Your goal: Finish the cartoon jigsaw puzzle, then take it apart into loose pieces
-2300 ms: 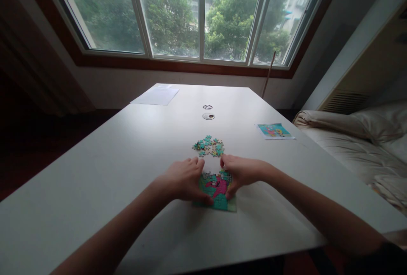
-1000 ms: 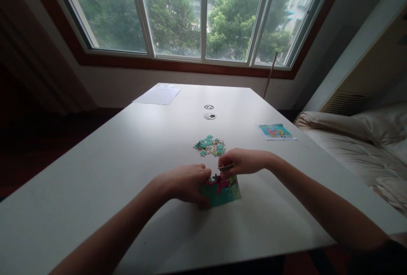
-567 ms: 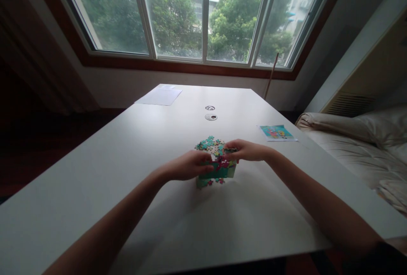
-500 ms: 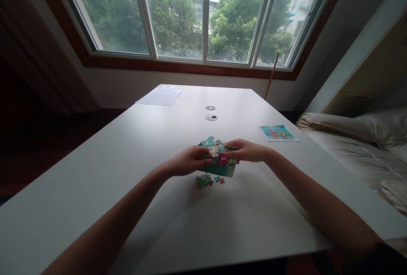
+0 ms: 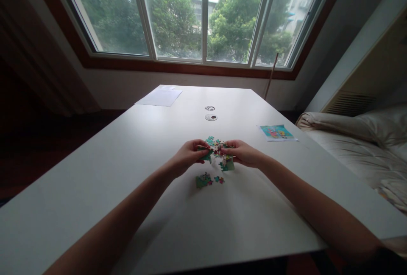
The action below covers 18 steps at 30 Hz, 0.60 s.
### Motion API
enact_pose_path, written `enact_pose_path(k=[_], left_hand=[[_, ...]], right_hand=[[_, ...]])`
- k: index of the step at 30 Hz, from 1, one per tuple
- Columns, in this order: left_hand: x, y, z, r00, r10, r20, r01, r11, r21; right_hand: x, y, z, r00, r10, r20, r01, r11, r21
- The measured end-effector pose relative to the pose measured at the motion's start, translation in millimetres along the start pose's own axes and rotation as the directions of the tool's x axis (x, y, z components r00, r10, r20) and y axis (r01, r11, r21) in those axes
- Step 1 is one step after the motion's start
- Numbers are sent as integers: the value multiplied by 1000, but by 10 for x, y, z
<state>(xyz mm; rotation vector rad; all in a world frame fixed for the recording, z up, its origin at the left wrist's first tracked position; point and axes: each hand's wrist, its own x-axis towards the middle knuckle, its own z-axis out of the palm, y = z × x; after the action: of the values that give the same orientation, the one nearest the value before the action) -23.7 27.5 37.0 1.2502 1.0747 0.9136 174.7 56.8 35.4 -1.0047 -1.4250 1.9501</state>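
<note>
My left hand is closed on a green piece of jigsaw puzzle, gripped between thumb and fingers. Across a narrow gap, my right hand pinches another joined puzzle section, green with some colour at its upper edge. Between and behind the hands lie loose puzzle pieces, teal and multicoloured, partly hidden by the fingers. Closer to me, a small joined clump of green pieces rests on the table beside a few loose pieces.
The white table stretches toward the window. A colourful picture sheet lies on the right, and white paper at the far left corner. Two round fittings are set in the tabletop. A cream sofa stands on the right.
The puzzle section that both hands held as one sheet has come apart into two parts, one in each hand. The clump nearest me stays where it was.
</note>
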Motion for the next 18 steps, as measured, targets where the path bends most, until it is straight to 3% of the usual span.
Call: enact_pose_path(k=[4,7,11,13,18], left_hand=[[61,-80,-82,996,-19,-92,23,999,38],[107,-135,-135,992,-12,-127,33,985,169],[151,-166,-152,984,100,-148,-53,955,291],[152,-155,-131,983,109,-149,-70,967,243],[121,-90,-46,988,6,-156,-14,999,-51]], right_hand=[[22,-1,-32,991,-7,-133,3,999,-35],[25,-7,-44,990,5,-143,-5,1000,-6],[46,14,-26,989,-8,-146,18,998,64],[60,32,-6,991,-18,-129,30,995,95],[97,74,54,988,-55,-143,72,991,115]])
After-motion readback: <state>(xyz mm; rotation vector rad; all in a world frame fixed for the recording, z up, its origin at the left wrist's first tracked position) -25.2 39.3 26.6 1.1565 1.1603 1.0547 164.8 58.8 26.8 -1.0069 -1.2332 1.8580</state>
